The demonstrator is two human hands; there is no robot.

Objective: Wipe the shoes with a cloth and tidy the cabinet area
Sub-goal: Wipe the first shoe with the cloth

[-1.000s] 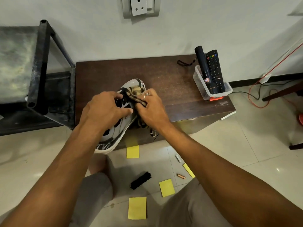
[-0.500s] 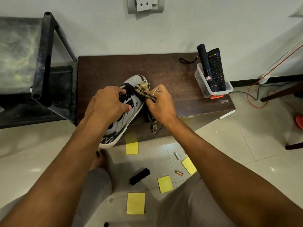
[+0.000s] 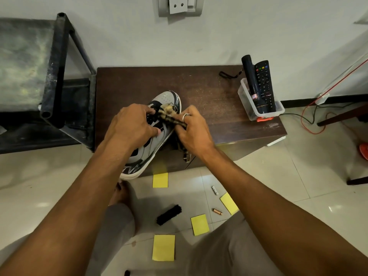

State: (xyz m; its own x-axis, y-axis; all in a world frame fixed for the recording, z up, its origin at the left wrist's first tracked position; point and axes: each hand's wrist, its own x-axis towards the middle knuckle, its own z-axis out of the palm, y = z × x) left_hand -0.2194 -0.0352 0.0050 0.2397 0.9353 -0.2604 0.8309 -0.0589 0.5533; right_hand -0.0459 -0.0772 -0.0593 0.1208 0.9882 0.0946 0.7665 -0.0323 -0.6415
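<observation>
Our left hand [image 3: 131,126] curls over the middle of the grey and black shoe [image 3: 166,98], fingers wrapped round the laces and thumb pressed to its side. Our right hand [image 3: 194,130] pinches the striped cloth [image 3: 169,114] between thumb and curled fingers, holding it against the shoe's upper just behind the toe. Both forearms reach forward and angle inward, wrists nearly meeting. The shoe points toe-first to the wall over the dark wooden cabinet [image 3: 209,90], its heel hanging past the front edge. A black brush [image 3: 169,214] lies on the floor below.
</observation>
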